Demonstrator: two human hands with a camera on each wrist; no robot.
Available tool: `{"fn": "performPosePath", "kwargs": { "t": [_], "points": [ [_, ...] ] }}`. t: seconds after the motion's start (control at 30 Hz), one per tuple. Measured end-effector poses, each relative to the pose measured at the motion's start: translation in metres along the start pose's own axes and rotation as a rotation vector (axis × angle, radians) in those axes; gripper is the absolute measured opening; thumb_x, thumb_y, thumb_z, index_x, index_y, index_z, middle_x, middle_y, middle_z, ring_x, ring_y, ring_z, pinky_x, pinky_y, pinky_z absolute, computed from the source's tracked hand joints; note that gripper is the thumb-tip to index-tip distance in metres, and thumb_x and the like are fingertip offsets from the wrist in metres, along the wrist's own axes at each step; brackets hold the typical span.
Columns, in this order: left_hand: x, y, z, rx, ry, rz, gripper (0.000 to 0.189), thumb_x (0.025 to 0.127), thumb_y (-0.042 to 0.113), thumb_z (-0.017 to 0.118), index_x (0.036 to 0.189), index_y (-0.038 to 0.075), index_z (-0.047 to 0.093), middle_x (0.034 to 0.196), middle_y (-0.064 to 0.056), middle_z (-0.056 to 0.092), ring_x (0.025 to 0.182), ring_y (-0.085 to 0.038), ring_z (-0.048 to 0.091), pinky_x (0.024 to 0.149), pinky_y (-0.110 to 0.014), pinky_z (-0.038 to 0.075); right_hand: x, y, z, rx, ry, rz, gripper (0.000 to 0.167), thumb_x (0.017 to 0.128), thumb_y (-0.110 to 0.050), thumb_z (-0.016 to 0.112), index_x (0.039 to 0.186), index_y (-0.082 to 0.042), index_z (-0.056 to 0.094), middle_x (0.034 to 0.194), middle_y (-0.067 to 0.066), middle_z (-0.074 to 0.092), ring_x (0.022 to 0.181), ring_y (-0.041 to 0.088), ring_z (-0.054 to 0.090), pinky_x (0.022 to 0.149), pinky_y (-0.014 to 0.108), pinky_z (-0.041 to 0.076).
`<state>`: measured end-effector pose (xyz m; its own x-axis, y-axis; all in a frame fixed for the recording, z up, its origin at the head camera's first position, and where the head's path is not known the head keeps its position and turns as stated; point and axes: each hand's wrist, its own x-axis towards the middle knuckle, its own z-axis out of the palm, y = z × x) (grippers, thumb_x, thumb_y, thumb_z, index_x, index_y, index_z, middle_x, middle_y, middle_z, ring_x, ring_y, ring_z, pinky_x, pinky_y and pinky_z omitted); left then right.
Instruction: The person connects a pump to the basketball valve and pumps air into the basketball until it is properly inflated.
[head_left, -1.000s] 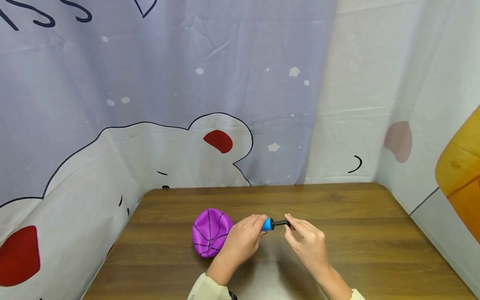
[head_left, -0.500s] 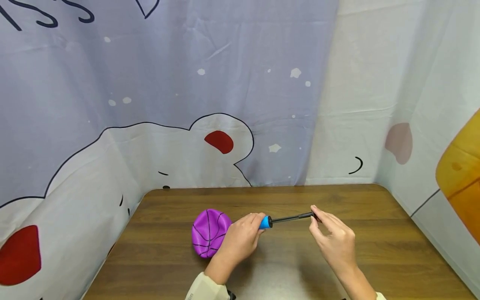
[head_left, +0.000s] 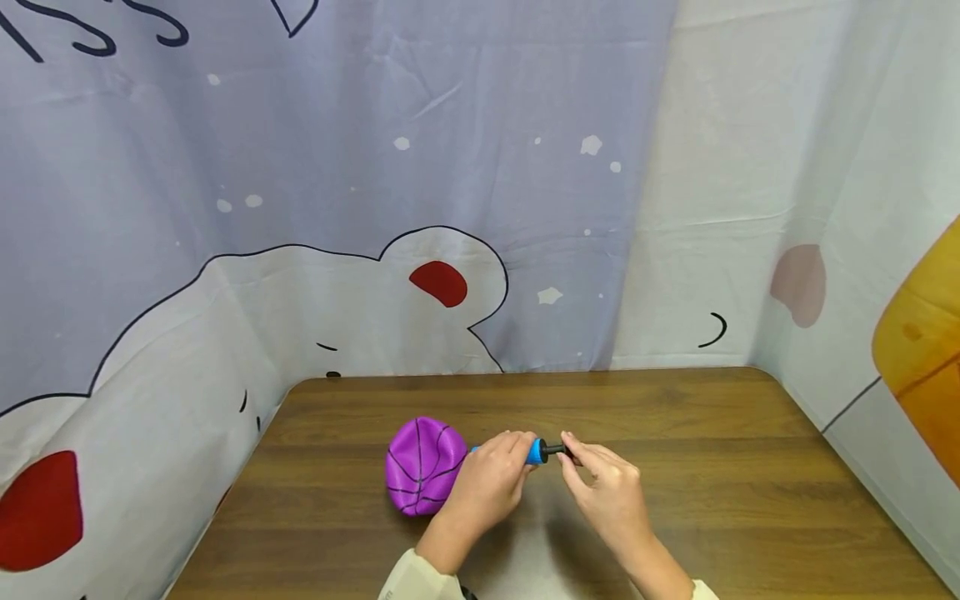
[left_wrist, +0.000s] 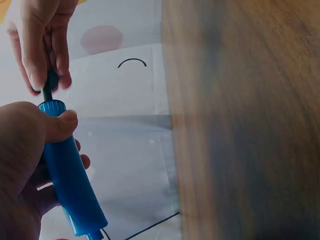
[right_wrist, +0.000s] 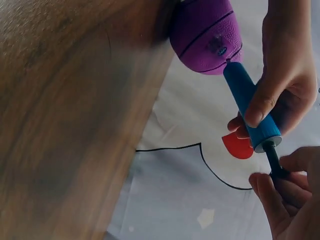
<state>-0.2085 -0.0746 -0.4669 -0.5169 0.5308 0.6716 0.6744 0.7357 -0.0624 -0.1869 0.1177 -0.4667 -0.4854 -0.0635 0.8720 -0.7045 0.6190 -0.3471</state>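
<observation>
My left hand (head_left: pixel 491 475) grips the blue barrel of a hand pump (left_wrist: pixel 75 185), thumb near its ribbed cap. With the fingertips of my right hand (head_left: pixel 609 492) I pinch the black handle at the end of the pump's rod. Only a short length of black rod shows between cap and handle. A purple ball with black basketball lines (head_left: pixel 424 467), dented and partly deflated, is to the left of my left hand. In the right wrist view the pump's tip meets the ball (right_wrist: pixel 207 35) near a small round mark.
Under the hands is a brown wood-grain table (head_left: pixel 720 467). A printed cloth (head_left: pixel 540 183) with cartoon figures hangs behind it and along both sides.
My right hand first pulled the handle out to the right, lengthening the rod, then pushed it back left toward the barrel. The left hand and ball stayed nearly in place.
</observation>
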Motion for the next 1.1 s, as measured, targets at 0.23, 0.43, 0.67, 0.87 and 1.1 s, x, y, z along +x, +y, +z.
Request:
{"fn": "performPosePath", "kwargs": {
  "t": [0.23,0.43,0.67,0.87,1.1],
  "points": [
    [-0.001,-0.003,0.000,-0.012,-0.031,0.000,0.038,0.086,0.019,0.079,0.119,0.009,0.063,0.105,0.000,0.071,0.096,-0.015,0.069,0.090,-0.028,0.059,0.004,0.010,-0.011,-0.015,0.046,-0.058,0.029,0.074,0.002,0.074,0.102,0.001,0.078,0.091,0.012,0.078,0.068,0.021,0.073,0.069,0.016,0.059],
    [-0.001,-0.007,-0.004,-0.025,-0.047,-0.011,0.037,0.090,0.018,0.076,0.122,0.007,0.061,0.109,-0.002,0.070,0.100,-0.017,0.069,0.092,-0.029,0.058,0.013,0.024,-0.038,-0.082,0.147,-0.099,0.025,0.078,-0.005,0.068,0.101,0.000,0.079,0.092,0.010,0.078,0.067,0.022,0.073,0.078,0.007,0.054],
    [-0.003,-0.011,-0.003,-0.025,-0.018,-0.019,0.036,0.090,0.017,0.076,0.121,0.008,0.062,0.108,-0.002,0.071,0.099,-0.018,0.069,0.091,-0.031,0.059,0.018,0.024,-0.049,-0.096,0.157,-0.072,0.027,0.076,0.001,0.070,0.102,0.001,0.079,0.094,0.010,0.078,0.070,0.025,0.073,0.085,0.003,0.049],
    [-0.003,-0.011,-0.003,-0.029,0.017,-0.017,0.037,0.086,0.013,0.079,0.119,0.005,0.064,0.106,-0.005,0.071,0.098,-0.021,0.070,0.096,-0.033,0.058,0.013,0.015,-0.031,-0.066,0.149,-0.050,0.029,0.074,0.006,0.073,0.102,0.002,0.078,0.093,0.011,0.078,0.067,0.023,0.073,0.074,0.008,0.055],
    [-0.001,-0.004,-0.001,-0.004,0.027,-0.003,0.037,0.084,0.014,0.080,0.116,0.004,0.065,0.105,-0.004,0.072,0.095,-0.021,0.071,0.097,-0.033,0.057,0.005,0.000,0.001,-0.015,0.077,-0.064,0.032,0.074,0.006,0.076,0.105,0.002,0.077,0.093,0.013,0.078,0.070,0.022,0.074,0.063,0.022,0.061]
  ]
}}
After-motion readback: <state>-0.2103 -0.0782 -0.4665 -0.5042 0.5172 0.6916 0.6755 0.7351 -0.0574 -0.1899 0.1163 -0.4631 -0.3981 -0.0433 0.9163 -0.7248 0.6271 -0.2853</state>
